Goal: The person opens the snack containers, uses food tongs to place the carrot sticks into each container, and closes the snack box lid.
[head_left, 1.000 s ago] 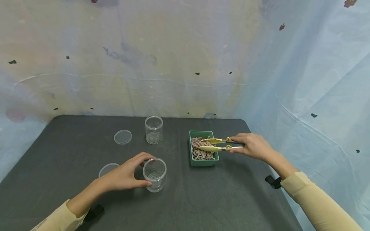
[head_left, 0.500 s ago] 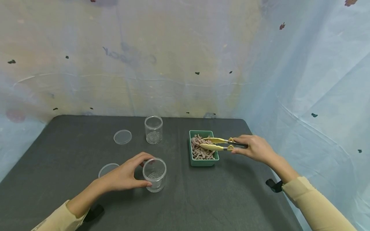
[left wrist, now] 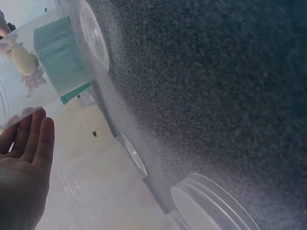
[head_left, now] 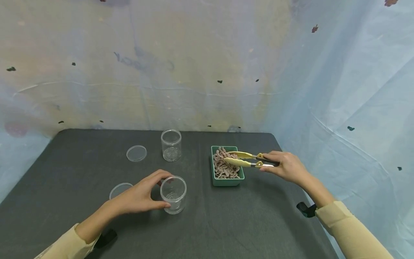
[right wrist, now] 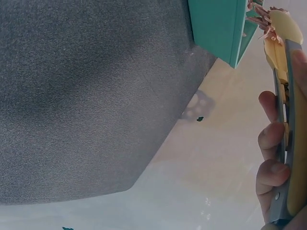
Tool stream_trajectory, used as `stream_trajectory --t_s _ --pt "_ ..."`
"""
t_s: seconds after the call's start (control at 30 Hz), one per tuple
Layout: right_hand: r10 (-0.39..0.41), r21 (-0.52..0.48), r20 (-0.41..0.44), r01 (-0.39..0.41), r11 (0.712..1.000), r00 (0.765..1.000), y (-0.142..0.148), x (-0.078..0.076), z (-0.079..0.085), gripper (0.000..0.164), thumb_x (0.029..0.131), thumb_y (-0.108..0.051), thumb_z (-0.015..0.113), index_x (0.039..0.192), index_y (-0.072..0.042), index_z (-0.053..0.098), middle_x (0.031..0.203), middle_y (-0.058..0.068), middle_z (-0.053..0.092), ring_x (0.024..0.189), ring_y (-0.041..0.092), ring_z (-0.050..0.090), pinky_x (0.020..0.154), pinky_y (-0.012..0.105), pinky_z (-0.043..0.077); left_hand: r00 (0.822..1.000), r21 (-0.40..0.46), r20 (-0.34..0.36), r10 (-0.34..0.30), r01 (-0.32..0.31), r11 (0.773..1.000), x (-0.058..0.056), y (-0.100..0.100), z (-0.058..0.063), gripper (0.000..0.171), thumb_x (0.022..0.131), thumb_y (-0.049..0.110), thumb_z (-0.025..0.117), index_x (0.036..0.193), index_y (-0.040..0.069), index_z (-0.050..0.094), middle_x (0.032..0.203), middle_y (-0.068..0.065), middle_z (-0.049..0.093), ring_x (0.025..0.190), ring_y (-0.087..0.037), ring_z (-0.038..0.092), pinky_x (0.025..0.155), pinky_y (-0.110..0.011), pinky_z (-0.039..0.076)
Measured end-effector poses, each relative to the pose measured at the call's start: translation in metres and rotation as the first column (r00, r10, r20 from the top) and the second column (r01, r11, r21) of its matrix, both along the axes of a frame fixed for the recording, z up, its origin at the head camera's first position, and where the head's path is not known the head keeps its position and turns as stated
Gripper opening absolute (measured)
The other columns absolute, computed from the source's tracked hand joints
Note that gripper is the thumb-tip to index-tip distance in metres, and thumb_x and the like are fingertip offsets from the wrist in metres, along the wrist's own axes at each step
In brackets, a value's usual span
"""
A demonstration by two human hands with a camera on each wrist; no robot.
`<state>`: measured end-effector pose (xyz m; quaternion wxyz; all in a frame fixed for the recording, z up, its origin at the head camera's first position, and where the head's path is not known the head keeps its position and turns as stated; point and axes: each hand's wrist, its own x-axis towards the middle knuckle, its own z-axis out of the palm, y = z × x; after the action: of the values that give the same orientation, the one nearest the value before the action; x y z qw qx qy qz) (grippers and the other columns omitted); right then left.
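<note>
My left hand [head_left: 142, 196] holds a clear plastic jar [head_left: 174, 205] upright, thumb on the near side and fingers behind; no contents show in it. In the left wrist view the fingertips [left wrist: 38, 115] lie against its wall. My right hand [head_left: 286, 166] grips yellow-tipped tongs [head_left: 237, 162], its fingers wrapped around the handles [right wrist: 298, 177]. Between the tong tips is a clump of pinkish-brown strips [right wrist: 268, 28], at the rim of a green rectangular container [head_left: 228, 182]. More such strips [head_left: 223, 171] fill the container.
A second clear jar [head_left: 171, 147] stands at the back, with a round clear lid [head_left: 136, 153] flat to its left. Another lid [head_left: 119, 189] lies partly hidden behind my left hand. Plastic sheeting [head_left: 194, 64] hangs behind the dark table [head_left: 245, 223].
The tongs have risen slightly, lifting a clump of strips above the pile. The right hand has shifted slightly right. My left hand and the jar have stayed put.
</note>
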<state>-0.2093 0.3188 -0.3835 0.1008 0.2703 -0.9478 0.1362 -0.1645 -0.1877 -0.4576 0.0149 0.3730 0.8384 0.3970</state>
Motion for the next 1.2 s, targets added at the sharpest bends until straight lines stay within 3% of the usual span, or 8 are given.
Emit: stream_trajectory --t_s 0.13,0.4,0.67,0.87,1.2 --pt "0.001 -0.037 -0.012 -0.001 0.999 1.0 0.0021 -0.0005 0.0001 0.052 0.083 -0.025 0.089 0.127 -0.002 0.074 0.111 0.011 0.076 0.079 0.018 0.066 0.063 0.033 0.05 1.0 0.001 0.002 0.012 -0.012 1.0 -0.0033 0.0026 -0.0002 0.076 0.082 0.043 0.09 0.144 0.018 0.053 0.136 0.011 0.054 0.117 -0.01 0.059 0.094 -0.04 0.055" --pt "-0.01 -0.052 -0.017 0.009 0.999 1.0 0.0034 -0.0007 -0.0018 0.051 0.084 -0.027 0.088 0.127 -0.003 0.075 0.111 0.011 0.077 0.078 0.017 0.066 0.062 0.032 0.05 0.999 -0.014 0.013 0.048 -0.048 0.999 -0.0086 0.0048 0.0004 0.077 0.082 0.045 0.089 0.144 0.018 0.052 0.136 0.01 0.054 0.121 -0.021 0.06 0.096 -0.044 0.055" --pt "-0.012 -0.058 -0.02 0.011 0.998 1.0 0.0031 0.0012 -0.0037 0.05 0.084 -0.026 0.088 0.127 -0.004 0.075 0.111 0.01 0.077 0.079 0.018 0.067 0.062 0.032 0.05 0.997 -0.029 0.029 0.066 -0.065 0.997 -0.0081 0.0044 0.001 0.075 0.083 0.049 0.088 0.144 0.025 0.051 0.137 0.01 0.055 0.118 -0.015 0.059 0.096 -0.046 0.054" --pt "-0.017 -0.066 -0.019 0.015 0.998 1.0 0.0032 0.0019 -0.0039 0.052 0.085 -0.026 0.088 0.129 -0.003 0.074 0.113 0.012 0.077 0.079 0.019 0.068 0.062 0.033 0.051 0.998 -0.022 0.033 0.061 -0.06 0.998 -0.0083 0.0042 0.0 0.075 0.083 0.049 0.087 0.144 0.026 0.051 0.137 0.01 0.054 0.121 -0.023 0.06 0.097 -0.046 0.054" --pt "0.009 -0.106 -0.058 -0.015 0.994 0.998 0.0027 0.0016 -0.005 0.053 0.082 -0.022 0.09 0.128 -0.001 0.074 0.109 0.011 0.077 0.073 0.012 0.064 0.059 0.029 0.049 0.998 -0.025 0.034 0.06 -0.059 0.998 -0.0077 0.0039 0.0007 0.075 0.084 0.049 0.087 0.144 0.025 0.05 0.138 0.006 0.055 0.12 -0.024 0.06 0.097 -0.047 0.054"
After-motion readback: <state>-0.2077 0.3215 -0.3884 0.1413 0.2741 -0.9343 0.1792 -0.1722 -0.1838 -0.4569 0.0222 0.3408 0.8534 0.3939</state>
